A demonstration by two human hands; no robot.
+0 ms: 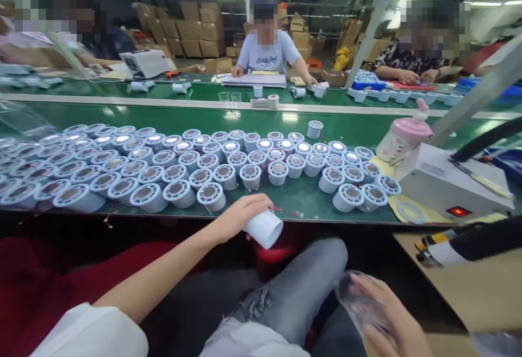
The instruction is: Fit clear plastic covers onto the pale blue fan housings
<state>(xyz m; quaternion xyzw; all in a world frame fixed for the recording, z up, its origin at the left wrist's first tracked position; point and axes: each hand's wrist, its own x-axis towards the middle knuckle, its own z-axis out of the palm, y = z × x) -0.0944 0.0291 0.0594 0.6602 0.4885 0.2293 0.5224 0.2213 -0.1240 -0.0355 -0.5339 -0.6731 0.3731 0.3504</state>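
Note:
My left hand [253,208] is wrapped round a white plastic cylinder [267,227], which tilts over the bench's front edge with its smooth round end towards me. A thin red wire [285,211] lies by that hand. Low on the right, beside my knee, my right hand [381,308] is closed on a clear, glossy plastic piece [361,303], blurred by motion; I cannot make out its kind. Ahead of my left hand stand rows of white round motor housings [211,196] with slotted rims and metal discs on top, some trailing thin wires.
A grey box with a lit red switch [457,211] stands at the bench's right, beside a pink-lidded cup [403,131]. A black hose-like tool [468,245] juts in over cardboard [468,286]. Across the green bench [183,114], several people work; a grey handheld part [265,102] lies mid-bench.

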